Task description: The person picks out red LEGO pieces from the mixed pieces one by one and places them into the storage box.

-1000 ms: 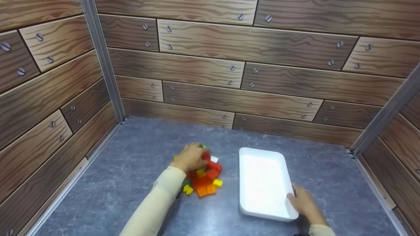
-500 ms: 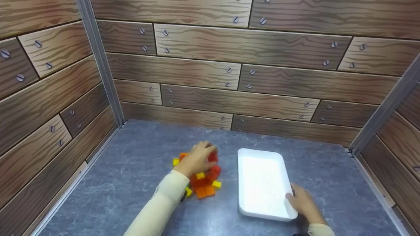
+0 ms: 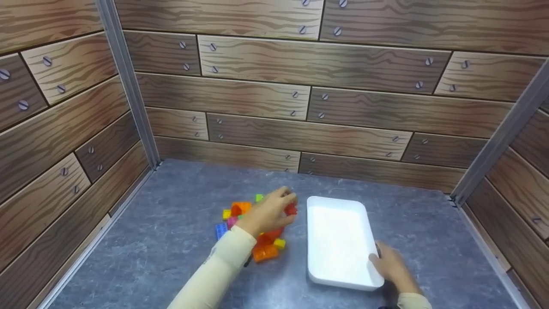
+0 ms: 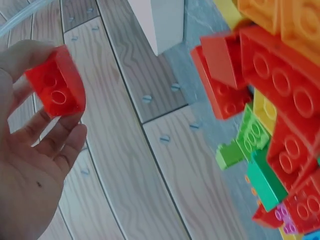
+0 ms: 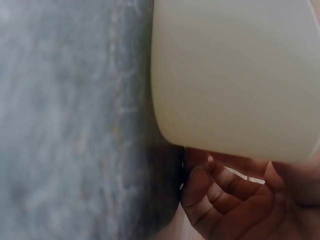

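My left hand (image 3: pixel 270 212) pinches a red toy building brick (image 4: pixel 57 82) between thumb and fingers, raised above the pile. In the left wrist view the brick's hollow underside faces the camera. Below and around that hand lies a heap of toy bricks (image 3: pixel 266 253) in orange, red, yellow, green, blue and pink, partly covered by the hand and sleeve. To the right, a shallow white tray (image 3: pixel 339 244) with nothing in it sits on the table. My right hand (image 3: pixel 389 264) grips the tray's right side near the front corner, thumb over the rim, fingers curled against the outside (image 5: pixel 235 195).
The grey marbled tabletop (image 3: pixel 180 206) is walled at the back and both sides by wood-print panels (image 3: pixel 240 103) with metal corner posts (image 3: pixel 131 86). A blue brick (image 3: pixel 221 230) lies at the heap's left edge.
My left hand has lifted away from the heap and moved right towards the tray, carrying the red brick. More bricks at the heap's left show now. The right hand keeps its hold on the tray.
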Motion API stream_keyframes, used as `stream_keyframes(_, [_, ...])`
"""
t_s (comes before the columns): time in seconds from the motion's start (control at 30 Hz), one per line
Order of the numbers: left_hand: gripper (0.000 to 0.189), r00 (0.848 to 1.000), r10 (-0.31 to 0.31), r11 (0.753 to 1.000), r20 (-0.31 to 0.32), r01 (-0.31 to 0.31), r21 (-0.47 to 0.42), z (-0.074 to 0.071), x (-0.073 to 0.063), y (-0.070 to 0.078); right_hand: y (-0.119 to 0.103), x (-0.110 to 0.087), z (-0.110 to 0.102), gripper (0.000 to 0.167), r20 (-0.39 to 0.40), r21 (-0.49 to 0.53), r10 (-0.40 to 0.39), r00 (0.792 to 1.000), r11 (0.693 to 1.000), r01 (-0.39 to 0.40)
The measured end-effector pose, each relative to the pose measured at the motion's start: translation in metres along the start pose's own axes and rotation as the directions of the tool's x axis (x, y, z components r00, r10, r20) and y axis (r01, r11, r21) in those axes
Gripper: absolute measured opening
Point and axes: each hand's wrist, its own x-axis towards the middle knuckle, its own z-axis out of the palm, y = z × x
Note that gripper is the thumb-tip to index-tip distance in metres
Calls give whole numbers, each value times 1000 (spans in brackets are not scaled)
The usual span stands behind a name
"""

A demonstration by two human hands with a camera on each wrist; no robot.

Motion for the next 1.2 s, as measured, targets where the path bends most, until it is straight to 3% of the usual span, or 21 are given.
stream_keyframes(0.33, [25, 998, 54, 998, 18, -54, 13, 16, 10, 19, 5, 3, -1, 58, 8, 23, 50, 999, 999, -50])
stream_keyframes(0.53, [26, 992, 125, 991, -5, -125, 45, 27, 19, 29, 8, 0, -1, 55, -7, 42, 35, 999, 999, -34])
stream_keyframes(0.73, [24, 982, 186, 983, -22, -185, 14, 40, 32, 36, 9, -2, 1, 55, -32, 46, 31, 999, 998, -30])
stream_keyframes(0.97, [26, 981, 192, 981, -12, -192, 28, 51, 46, 38, 5, -3, 2, 54, -52, 42, -4, 999, 999, 6])
stream_keyframes(1.2, [24, 989, 148, 989, 17, -148, 2, 65, 60, 38, 0, -4, 5, 52, -49, 62, 5, 999, 998, -2])
